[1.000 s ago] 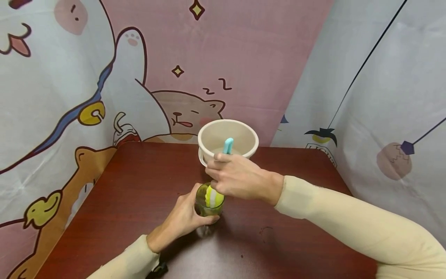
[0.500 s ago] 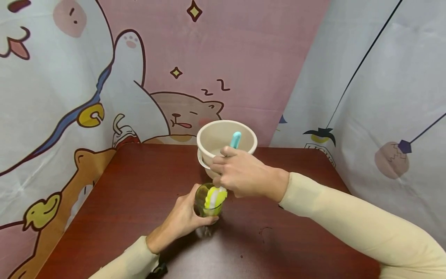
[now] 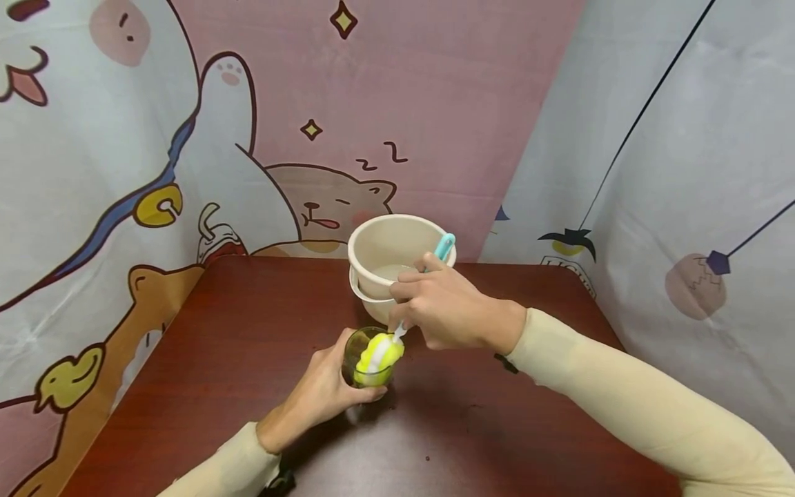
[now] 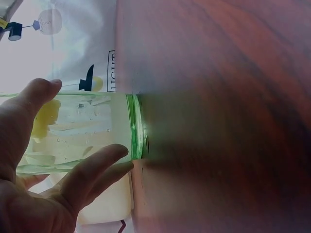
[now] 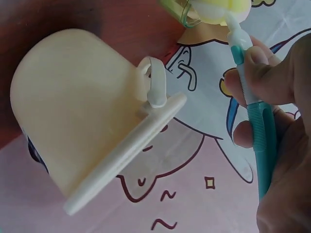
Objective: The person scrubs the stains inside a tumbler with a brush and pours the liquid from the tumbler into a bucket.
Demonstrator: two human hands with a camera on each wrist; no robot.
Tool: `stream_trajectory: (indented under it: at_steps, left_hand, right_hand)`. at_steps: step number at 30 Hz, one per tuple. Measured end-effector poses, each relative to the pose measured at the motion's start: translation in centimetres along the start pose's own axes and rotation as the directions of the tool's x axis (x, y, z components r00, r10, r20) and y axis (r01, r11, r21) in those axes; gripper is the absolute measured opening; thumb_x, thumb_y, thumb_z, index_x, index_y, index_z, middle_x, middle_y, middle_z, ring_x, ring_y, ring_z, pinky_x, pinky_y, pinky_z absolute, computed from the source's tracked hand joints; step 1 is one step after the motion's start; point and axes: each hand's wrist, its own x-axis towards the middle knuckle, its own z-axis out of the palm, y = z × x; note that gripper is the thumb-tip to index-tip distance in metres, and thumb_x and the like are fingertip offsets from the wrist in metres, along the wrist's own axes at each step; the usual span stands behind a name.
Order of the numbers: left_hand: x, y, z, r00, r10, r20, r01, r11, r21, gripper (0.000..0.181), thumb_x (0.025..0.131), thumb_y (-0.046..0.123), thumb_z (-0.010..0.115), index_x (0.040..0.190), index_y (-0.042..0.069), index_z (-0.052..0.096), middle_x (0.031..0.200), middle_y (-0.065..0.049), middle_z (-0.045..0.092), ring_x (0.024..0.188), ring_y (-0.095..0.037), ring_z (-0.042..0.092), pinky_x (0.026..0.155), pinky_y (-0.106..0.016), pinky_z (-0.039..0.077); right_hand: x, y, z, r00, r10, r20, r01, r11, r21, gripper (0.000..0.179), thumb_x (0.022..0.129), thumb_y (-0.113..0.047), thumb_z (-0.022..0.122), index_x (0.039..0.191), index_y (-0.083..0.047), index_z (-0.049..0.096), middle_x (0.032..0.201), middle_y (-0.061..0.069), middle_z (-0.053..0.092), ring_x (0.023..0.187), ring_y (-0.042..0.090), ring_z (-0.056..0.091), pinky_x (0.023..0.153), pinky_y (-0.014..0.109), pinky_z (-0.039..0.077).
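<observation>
My left hand [image 3: 323, 383] grips a greenish drinking glass [image 4: 92, 131], fingers and thumb around its side; the glass stands on the table. In my right hand [image 3: 444, 304] is a sponge bottle brush, held by its teal-and-white handle [image 5: 262, 141] between thumb and fingers. The brush's yellow-and-white sponge head [image 3: 380, 355] sits in the mouth of the glass, its upper part showing above the rim. The handle tilts up to the right, its teal end above my knuckles. In the left wrist view, the yellow sponge shows through the upper part of the glass.
A cream bucket [image 3: 366, 273] with a side handle [image 5: 156, 82] stands on the dark red table [image 3: 261, 331], just behind my hands. Printed cartoon cloth [image 3: 447, 103] hangs behind the table and along both sides.
My right hand has moved right and slightly up, tilting the brush handle to the right. More of the sponge head shows at the glass's mouth. My left hand keeps its grip.
</observation>
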Motion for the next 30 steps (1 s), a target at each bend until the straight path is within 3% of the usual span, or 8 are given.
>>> stream_trajectory:
  at_steps: [9, 20, 24, 27, 30]
  left_hand:
    - [-0.1, 0.0, -0.1, 1.0, -0.011, 0.003, 0.011, 1.0, -0.005, 0.088, 0.075, 0.047, 0.112, 0.144, 0.031, 0.059, 0.118, 0.008, 0.082, 0.1, -0.008, 0.079, 0.087, -0.031, 0.066]
    - [-0.1, 0.1, 0.0, 0.999, -0.027, 0.019, 0.028, 1.0, -0.009, 0.088, 0.076, 0.046, 0.111, 0.144, 0.028, 0.059, 0.117, 0.007, 0.082, 0.098, -0.008, 0.078, 0.087, -0.031, 0.066]
    - [0.0, 0.1, 0.1, 1.0, -0.028, 0.015, 0.028, 1.0, -0.012, 0.088, 0.076, 0.047, 0.111, 0.144, 0.028, 0.06, 0.116, 0.008, 0.081, 0.097, -0.007, 0.078, 0.085, -0.031, 0.066]
    - [0.1, 0.0, 0.1, 0.999, -0.03, 0.012, 0.03, 1.0, -0.005, 0.086, 0.075, 0.048, 0.111, 0.142, 0.028, 0.06, 0.113, 0.008, 0.081, 0.095, -0.007, 0.078, 0.083, -0.03, 0.065]
    - [0.1, 0.0, 0.1, 0.999, -0.028, 0.017, 0.028, 1.0, -0.001, 0.085, 0.075, 0.048, 0.112, 0.14, 0.028, 0.06, 0.111, 0.008, 0.081, 0.093, -0.007, 0.077, 0.082, -0.029, 0.065]
  right_hand:
    - [0.1, -0.5, 1.2, 0.998, 0.058, -0.015, -0.055, 0.992, 0.113, 0.033, 0.086, -0.012, 0.101, 0.103, -0.037, 0.091, 0.09, -0.013, 0.065, 0.095, 0.014, 0.062, 0.091, 0.044, 0.033]
    - [1.2, -1.3, 2.7, 0.995, 0.086, 0.06, -0.095, 0.979, 0.178, 0.034, 0.084, -0.004, 0.097, 0.103, -0.032, 0.093, 0.09, -0.012, 0.067, 0.098, 0.012, 0.066, 0.099, 0.046, 0.038]
    - [1.7, -1.5, 2.9, 0.997, 0.04, 0.062, -0.047, 0.993, 0.106, 0.039, 0.081, -0.001, 0.096, 0.102, -0.033, 0.092, 0.09, -0.011, 0.067, 0.099, 0.012, 0.066, 0.098, 0.044, 0.039]
    - [2.2, -1.7, 2.5, 0.997, -0.019, 0.073, 0.021, 0.999, -0.026, 0.041, 0.077, -0.004, 0.096, 0.1, -0.037, 0.089, 0.093, -0.01, 0.068, 0.107, 0.013, 0.067, 0.101, 0.043, 0.042]
    - [2.8, -2.1, 1.8, 0.99, -0.091, 0.106, 0.11, 0.976, -0.186, 0.036, 0.073, -0.02, 0.102, 0.1, -0.039, 0.086, 0.097, -0.009, 0.069, 0.11, 0.015, 0.067, 0.108, 0.04, 0.044]
